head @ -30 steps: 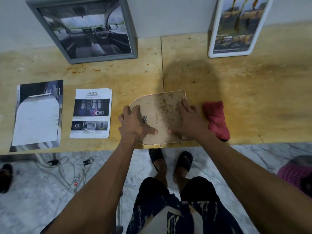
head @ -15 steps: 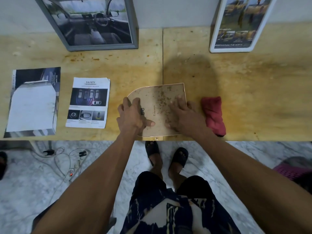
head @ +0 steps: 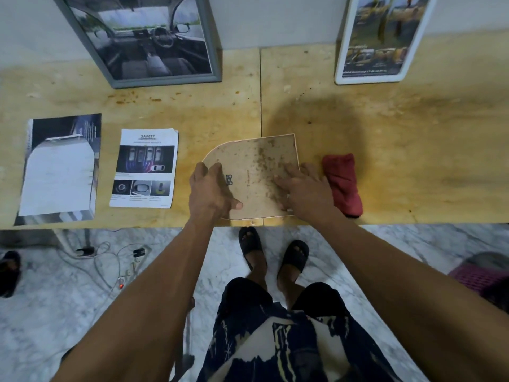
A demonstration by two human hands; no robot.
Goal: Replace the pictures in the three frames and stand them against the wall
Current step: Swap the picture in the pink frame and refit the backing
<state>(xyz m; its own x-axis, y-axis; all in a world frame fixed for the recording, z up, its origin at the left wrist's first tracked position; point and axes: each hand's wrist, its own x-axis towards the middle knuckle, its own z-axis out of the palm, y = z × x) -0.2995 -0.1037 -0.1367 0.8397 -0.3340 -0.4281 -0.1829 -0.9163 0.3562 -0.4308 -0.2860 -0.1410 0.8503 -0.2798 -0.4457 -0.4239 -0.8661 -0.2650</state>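
On the worktop (head: 385, 133), a grey frame (head: 154, 75) and a white frame (head: 369, 78) lean against the wall, and 2 loose prints (head: 59, 166) (head: 144, 168) lie flat at the left. The third frame (head: 256, 172) lies face down at the near edge, its stained backing up, just beside a red cloth (head: 343, 183). The left hand (head: 210, 191) rests on its rounded left end with fingers loosely bent, thumb on the board, while the right hand (head: 303, 191) presses spread, straight fingers (head: 286, 175) on its right part.

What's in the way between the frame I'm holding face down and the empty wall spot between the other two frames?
Nothing visible. Both hands, left hand and right hand, rest on the face-down frame. Bare table runs from it to the wall gap between the grey frame and the white frame. The red cloth lies off to the right.
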